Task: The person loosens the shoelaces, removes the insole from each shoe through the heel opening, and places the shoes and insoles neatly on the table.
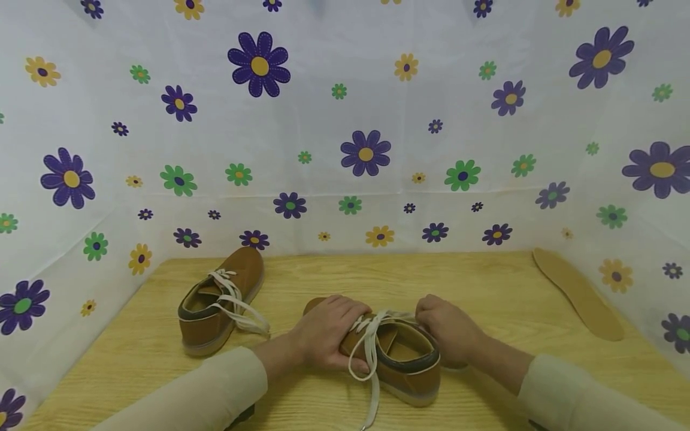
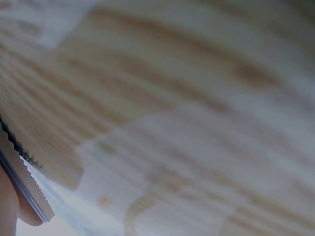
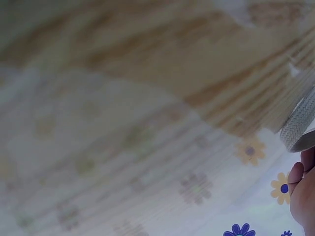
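Observation:
A brown shoe (image 1: 396,377) with a dark padded collar sits mid-table, toe pointing away to the left. Over its front part lies my left hand (image 1: 331,335), gripping it with fingers across the top and the thumb on the near side. In the left wrist view, fingers (image 2: 7,204) are against the ridged sole edge (image 2: 27,172). My right hand (image 1: 447,326), fingers curled, is at the shoe's far right side and holds one end of the off-white shoelace (image 1: 399,313). The lace's other part hangs in a loop over the near side, its tip toward the table's front.
A second brown shoe (image 1: 207,329) with loose off-white laces stands at the left. A tan insole (image 1: 582,299) lies at the right edge of the wooden table (image 1: 458,275). Behind and along both sides hangs a white flower-printed curtain (image 1: 312,120).

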Available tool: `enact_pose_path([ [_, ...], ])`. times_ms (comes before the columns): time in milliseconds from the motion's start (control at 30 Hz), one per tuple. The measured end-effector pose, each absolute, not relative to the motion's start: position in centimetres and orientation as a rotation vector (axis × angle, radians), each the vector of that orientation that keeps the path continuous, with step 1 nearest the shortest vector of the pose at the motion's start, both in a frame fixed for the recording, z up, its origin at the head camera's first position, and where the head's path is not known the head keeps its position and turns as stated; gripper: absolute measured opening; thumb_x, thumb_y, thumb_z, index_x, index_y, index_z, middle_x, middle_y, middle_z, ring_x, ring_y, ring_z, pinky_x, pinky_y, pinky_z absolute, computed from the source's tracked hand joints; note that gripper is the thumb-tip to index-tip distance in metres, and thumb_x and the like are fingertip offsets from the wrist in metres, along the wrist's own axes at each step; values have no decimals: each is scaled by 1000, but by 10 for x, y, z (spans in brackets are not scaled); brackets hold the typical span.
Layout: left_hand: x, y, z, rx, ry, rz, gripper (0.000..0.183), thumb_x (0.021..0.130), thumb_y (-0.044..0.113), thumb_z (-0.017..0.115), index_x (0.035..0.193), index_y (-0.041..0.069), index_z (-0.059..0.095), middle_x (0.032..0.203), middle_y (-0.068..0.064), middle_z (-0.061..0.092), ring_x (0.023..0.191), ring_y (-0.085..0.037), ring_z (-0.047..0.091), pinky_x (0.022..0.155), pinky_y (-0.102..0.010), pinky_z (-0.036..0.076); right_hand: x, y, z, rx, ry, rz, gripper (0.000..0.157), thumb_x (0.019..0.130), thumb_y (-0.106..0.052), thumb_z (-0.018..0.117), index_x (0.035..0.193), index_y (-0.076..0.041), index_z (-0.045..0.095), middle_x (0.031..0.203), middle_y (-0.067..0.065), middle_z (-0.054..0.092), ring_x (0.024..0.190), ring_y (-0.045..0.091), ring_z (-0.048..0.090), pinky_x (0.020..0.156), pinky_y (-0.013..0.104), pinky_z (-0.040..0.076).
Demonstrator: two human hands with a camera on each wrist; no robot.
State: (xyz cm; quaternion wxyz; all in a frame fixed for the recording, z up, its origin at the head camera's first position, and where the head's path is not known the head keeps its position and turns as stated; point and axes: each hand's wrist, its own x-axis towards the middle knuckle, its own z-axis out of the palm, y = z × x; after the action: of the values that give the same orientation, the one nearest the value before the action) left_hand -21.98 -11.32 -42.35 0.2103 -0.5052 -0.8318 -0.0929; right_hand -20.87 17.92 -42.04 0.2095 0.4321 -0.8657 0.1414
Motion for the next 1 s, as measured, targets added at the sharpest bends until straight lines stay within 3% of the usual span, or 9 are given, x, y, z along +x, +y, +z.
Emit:
enact_pose_path([
  [467, -219, -113, -424, -1409, -2316, -275, 102, 83, 89, 20, 132, 6, 54, 119, -3, 65, 110, -19, 62, 101, -41, 48, -207, 180, -421, 1174, -2392, 382, 21, 84, -3, 62, 68, -16, 57, 77, -8, 52, 73, 6, 44, 65, 21, 47],
  [633, -219, -114, -425, -1406, -2315, -279, 101, 83, 89, 21, 132, 8, 55, 119, -1, 64, 109, -18, 62, 101, -41, 48, -207, 179, -420, 1169, -2386, 356, 21, 80, 1, 64, 70, -15, 56, 76, -7, 53, 74, 7, 46, 66, 23, 48],
  [800, -220, -114, -425, -1410, -2309, -279, 99, 83, 89, 23, 132, 8, 54, 119, -1, 64, 109, -18, 62, 101, -41, 48, -204, 179, -419, 1136, -2468, 427, 26, 74, 8, 66, 79, -16, 58, 80, -7, 56, 78, 8, 50, 70, 25, 51],
  [1000, -221, -114, -425, -1417, -2283, -276, 98, 84, 88, 24, 132, 8, 54, 120, -2, 64, 110, -18, 62, 100, -41, 49, -203, 177, -419, 1148, -2484, 489, 28, 81, 2, 73, 103, -13, 68, 89, -5, 62, 84, 9, 57, 75, 28, 55],
])
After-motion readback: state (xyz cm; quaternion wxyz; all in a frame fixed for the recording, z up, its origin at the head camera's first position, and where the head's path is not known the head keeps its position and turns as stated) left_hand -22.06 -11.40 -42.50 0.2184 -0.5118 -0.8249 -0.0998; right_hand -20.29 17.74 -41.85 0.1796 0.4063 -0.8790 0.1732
